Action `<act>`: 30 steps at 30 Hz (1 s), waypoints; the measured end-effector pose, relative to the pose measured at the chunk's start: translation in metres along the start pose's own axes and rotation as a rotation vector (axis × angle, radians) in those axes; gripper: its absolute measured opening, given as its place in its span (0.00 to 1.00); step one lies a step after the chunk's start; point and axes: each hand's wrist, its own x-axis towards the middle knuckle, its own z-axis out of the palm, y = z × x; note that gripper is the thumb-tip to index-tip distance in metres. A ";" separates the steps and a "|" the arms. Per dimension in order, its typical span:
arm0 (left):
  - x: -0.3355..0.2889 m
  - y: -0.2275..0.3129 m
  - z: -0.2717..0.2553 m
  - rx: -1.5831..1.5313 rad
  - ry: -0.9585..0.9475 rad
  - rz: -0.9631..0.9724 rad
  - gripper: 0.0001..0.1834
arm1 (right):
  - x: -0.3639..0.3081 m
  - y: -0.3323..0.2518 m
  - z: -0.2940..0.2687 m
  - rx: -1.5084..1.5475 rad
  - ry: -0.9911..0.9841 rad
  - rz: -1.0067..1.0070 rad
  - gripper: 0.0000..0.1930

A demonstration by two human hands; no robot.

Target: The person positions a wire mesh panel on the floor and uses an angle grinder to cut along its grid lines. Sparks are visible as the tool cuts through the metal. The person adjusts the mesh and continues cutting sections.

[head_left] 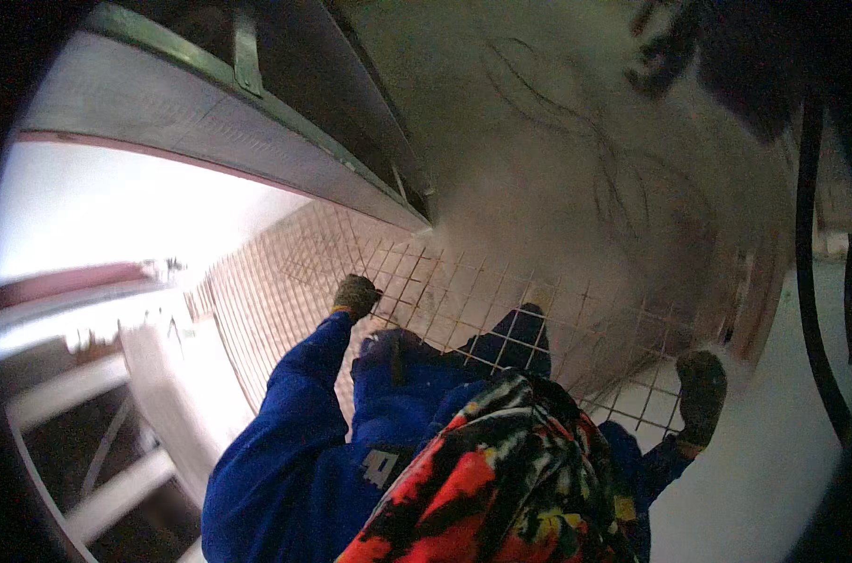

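A wire mesh panel (482,324) with square openings spans the space before my body, in front of my legs. My left hand (355,296), in a dark work glove, is closed on its left side. At its right end my right hand (702,394), gloved as well, is wrapped round the edge wires; its fingertips are partly hidden. My blue sleeves and a red, black and yellow patterned cloth (473,479) show below. One knee in blue trousers (515,342) is behind the mesh.
More mesh (271,272) shows on the left, beside a bright opening. A long metal beam (219,122) runs along the upper left. Pale frame pieces (116,497) stand at lower left. Thin cables (548,108) trail over the dusty floor, and a dark hose (811,253) bends down the right.
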 end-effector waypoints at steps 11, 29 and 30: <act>0.015 -0.056 -0.017 0.132 -0.226 0.343 0.23 | -0.268 -0.228 -0.016 -0.088 -0.093 0.488 0.07; 0.129 -0.013 0.220 0.098 0.128 0.563 0.19 | -0.489 -0.262 0.348 0.496 0.142 1.157 0.06; 0.128 -0.022 0.232 0.168 0.082 0.506 0.20 | -0.498 -0.261 0.360 0.571 0.113 1.250 0.06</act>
